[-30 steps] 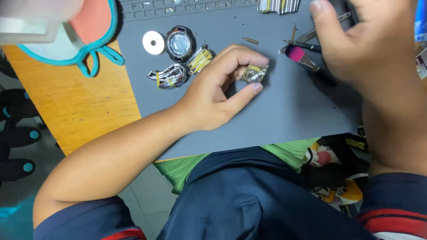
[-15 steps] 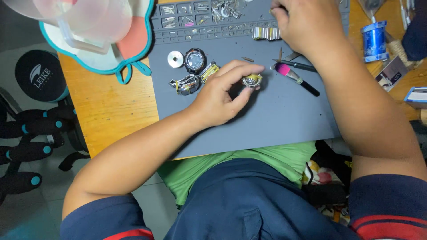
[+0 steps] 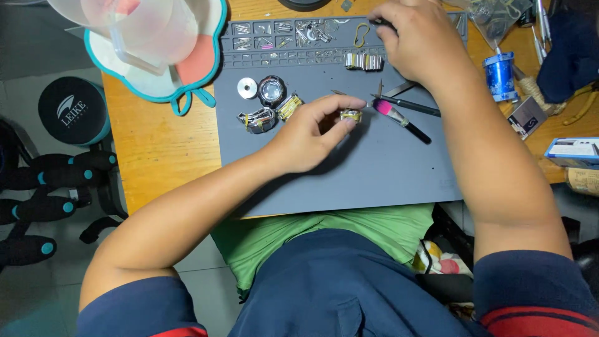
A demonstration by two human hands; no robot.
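Note:
My left hand (image 3: 309, 134) rests on a grey work mat (image 3: 374, 168) and pinches a small metal watch band piece (image 3: 351, 115) between thumb and fingers. My right hand (image 3: 415, 40) reaches to the far edge of the mat, over its parts tray (image 3: 281, 31), with the fingers closed on a small dark tool tip. Left of my left hand lie a round watch case (image 3: 271, 90), a silver disc (image 3: 247, 88) and a silver-and-gold band section (image 3: 268, 115). Another band section (image 3: 364, 60) lies near the tray.
A pink-tipped black tool (image 3: 399, 118), tweezers (image 3: 390, 90) and a thin pen-like tool lie right of centre. A clear jug (image 3: 143, 28) stands on a teal-rimmed mat at the back left. A blue tin (image 3: 500, 76) and small boxes sit at the right on the wooden table (image 3: 162, 150).
The view has pulled back and shifted. My right hand has moved away from the mat's right side up to the parts tray. My left hand keeps hold of the band piece.

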